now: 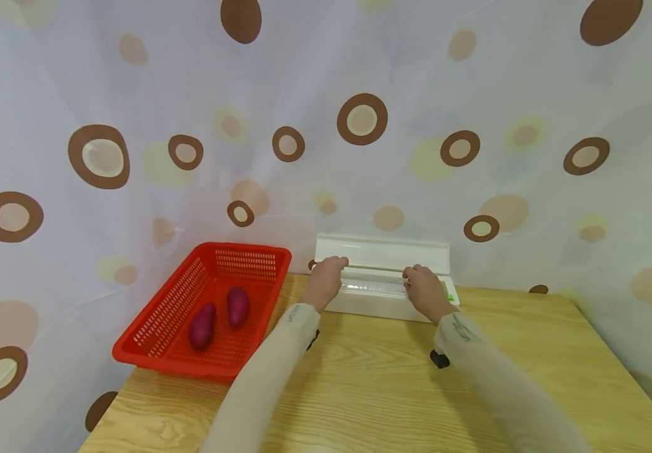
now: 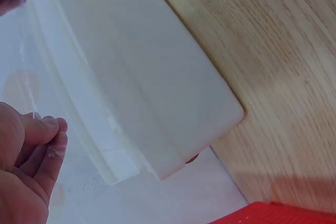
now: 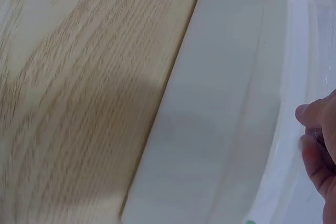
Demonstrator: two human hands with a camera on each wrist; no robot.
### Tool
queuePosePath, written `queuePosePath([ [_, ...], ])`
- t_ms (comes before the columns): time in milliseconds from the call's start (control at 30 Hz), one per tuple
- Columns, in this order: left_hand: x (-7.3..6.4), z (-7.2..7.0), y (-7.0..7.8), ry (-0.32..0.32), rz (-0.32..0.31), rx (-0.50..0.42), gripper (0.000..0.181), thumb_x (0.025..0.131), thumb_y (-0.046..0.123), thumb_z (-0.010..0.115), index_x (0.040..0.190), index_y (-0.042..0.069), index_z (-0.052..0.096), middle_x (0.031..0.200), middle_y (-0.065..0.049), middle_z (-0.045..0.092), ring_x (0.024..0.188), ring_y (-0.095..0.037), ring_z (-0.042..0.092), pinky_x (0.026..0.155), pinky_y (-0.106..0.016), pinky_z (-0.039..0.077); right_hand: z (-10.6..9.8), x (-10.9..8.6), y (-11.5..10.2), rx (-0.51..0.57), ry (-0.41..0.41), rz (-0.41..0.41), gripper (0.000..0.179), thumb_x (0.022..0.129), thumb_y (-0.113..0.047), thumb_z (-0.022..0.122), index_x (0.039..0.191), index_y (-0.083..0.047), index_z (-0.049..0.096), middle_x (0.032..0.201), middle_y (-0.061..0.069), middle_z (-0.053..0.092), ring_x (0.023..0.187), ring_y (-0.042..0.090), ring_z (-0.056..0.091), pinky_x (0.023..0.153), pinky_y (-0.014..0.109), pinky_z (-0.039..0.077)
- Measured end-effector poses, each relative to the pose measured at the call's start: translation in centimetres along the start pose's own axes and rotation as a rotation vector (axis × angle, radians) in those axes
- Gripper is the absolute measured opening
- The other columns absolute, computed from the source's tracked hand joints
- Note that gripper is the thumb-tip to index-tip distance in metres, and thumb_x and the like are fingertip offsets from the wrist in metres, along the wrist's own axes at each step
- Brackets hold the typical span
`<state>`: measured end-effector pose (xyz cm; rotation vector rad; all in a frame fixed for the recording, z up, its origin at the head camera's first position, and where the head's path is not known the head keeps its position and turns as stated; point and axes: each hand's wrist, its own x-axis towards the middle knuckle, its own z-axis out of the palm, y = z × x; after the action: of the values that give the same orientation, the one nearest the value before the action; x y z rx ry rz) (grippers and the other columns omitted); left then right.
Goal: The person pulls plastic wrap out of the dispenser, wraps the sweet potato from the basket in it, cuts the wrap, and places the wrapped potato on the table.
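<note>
At white box [image 1: 379, 306], left hand [image 1: 326, 283] and right hand [image 1: 427, 293] pinch clear film [image 1: 370, 287]; sleeve lettering [image 1: 293, 313] (tiny) unreadable.

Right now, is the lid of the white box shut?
No, the head view shows the lid raised along the back edge of the white box.

No legible txt, nos. or brands. Head cam: dark lettering [image 1: 292, 313] on L cuff [image 1: 304, 322] & similar on R cuff [image 1: 451, 333], both too small/blurry to read. Wrist cams: nil readable.
</note>
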<state>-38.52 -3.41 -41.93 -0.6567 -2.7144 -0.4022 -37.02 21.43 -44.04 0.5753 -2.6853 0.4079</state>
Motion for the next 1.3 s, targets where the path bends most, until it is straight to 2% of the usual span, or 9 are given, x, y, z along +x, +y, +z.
queuePosePath([
  [233,-0.3,-1.3,0.2,0.018,0.035,0.112,0.025,0.084,-0.008,0.061,0.101,0.008,0.070,0.092,-0.006,0.069,0.079,-0.021,0.065,0.059,-0.030,0.050,-1.7,-1.1,1.0,-0.065,0.034,-0.017,0.011,0.091,0.000,0.057,0.096,0.004,0.067,0.084,0.014,0.063,0.074,0.029,0.060,0.065,0.041,0.052],
  [367,-0.5,-1.7,0.1,0.030,0.015,0.178,0.020,0.088,0.002,0.063,0.099,0.014,0.074,0.088,-0.001,0.070,0.076,-0.018,0.063,0.058,-0.027,0.050,-2.0,-1.6,1.2,0.018,0.003,0.068,0.013,0.094,-0.004,0.055,0.101,0.005,0.062,0.089,0.017,0.064,0.069,0.027,0.061,0.064,0.042,0.052],
  [433,-0.6,-1.9,0.0,0.040,-0.013,0.176,0.018,0.090,0.007,0.063,0.100,0.017,0.075,0.089,0.000,0.070,0.076,-0.017,0.060,0.059,-0.026,0.050,-1.7,-1.6,1.2,0.084,-0.045,0.109,0.019,0.095,-0.007,0.055,0.109,0.006,0.057,0.099,0.021,0.062,0.077,0.030,0.062,0.070,0.045,0.051],
  [533,-0.7,-2.2,0.1,0.053,-0.058,0.134,0.018,0.091,0.009,0.061,0.101,0.017,0.075,0.091,0.001,0.070,0.078,-0.018,0.059,0.063,-0.028,0.050,-0.8,-1.4,0.9,0.151,-0.110,0.158,0.041,0.093,-0.013,0.059,0.126,0.007,0.046,0.119,0.029,0.053,0.093,0.039,0.059,0.081,0.052,0.047],
  [633,-0.8,-2.6,0.4,0.068,-0.090,0.030,0.020,0.092,0.008,0.059,0.102,0.017,0.074,0.096,0.001,0.071,0.083,-0.019,0.063,0.070,-0.031,0.052,0.3,-1.1,0.8,0.148,-0.108,0.173,0.054,0.092,-0.018,0.063,0.135,0.006,0.042,0.126,0.031,0.048,0.103,0.044,0.054,0.087,0.056,0.043],
  [767,-0.8,-2.5,0.7,0.107,-0.100,-0.075,0.022,0.093,0.008,0.056,0.101,0.016,0.075,0.097,0.001,0.071,0.084,-0.019,0.067,0.071,-0.035,0.053,1.2,-0.9,0.8,0.133,-0.023,0.157,0.031,0.093,-0.014,0.059,0.118,0.005,0.061,0.112,0.024,0.062,0.090,0.036,0.062,0.079,0.051,0.049],
  [900,-0.9,-1.8,0.8,0.148,-0.120,-0.082,0.019,0.093,0.011,0.058,0.098,0.017,0.075,0.095,0.002,0.071,0.082,-0.019,0.067,0.068,-0.035,0.053,1.1,-1.2,0.8,0.159,0.056,0.143,0.019,0.095,-0.009,0.055,0.100,0.004,0.069,0.096,0.020,0.068,0.075,0.030,0.065,0.069,0.047,0.052],
  [1100,-0.9,-1.9,0.7,0.213,-0.150,-0.108,0.016,0.093,0.012,0.060,0.098,0.014,0.075,0.093,-0.001,0.071,0.081,-0.019,0.067,0.070,-0.034,0.054,-0.2,-1.1,0.4,0.177,0.083,0.089,0.018,0.094,-0.008,0.057,0.099,0.005,0.068,0.087,0.016,0.066,0.070,0.026,0.061,0.064,0.043,0.051],
  [1300,-0.4,-2.8,0.7,0.240,-0.197,-0.219,0.013,0.094,0.011,0.059,0.095,0.008,0.072,0.091,-0.005,0.070,0.078,-0.021,0.065,0.071,-0.033,0.053,-1.3,-0.3,0.0,0.196,0.101,0.073,0.021,0.097,-0.009,0.053,0.101,0.007,0.066,0.086,0.016,0.061,0.071,0.026,0.057,0.065,0.042,0.049],
])
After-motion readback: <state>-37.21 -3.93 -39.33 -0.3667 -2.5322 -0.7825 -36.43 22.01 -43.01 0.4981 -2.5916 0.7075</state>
